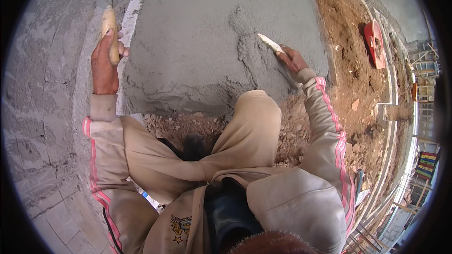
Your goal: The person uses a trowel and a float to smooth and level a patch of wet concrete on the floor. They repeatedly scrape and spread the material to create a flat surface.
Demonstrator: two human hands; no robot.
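My left hand (105, 59), at the left edge of the wet mortar, is closed round the wooden handle of a hand tool (110, 21). A thin metal shank sticks out of the handle's far end; I cannot make out a blade. Over the mortar's right side, my right hand (293, 59) grips a narrow pale tool (269, 42), whose far tip points left toward a rough ridge of mortar. Its kind is unclear. The grey wet mortar (188, 33) is spread in a broad slab, smooth at the far side and ragged along its near edge.
Grey paving (37, 113) runs along the left, beside a pale concrete edge (137, 0). Brown soil with stones (348, 51) lies to the right, holding a red container (374, 42). My bent knee (259, 108) reaches the mortar's near edge, above rubble (183, 124).
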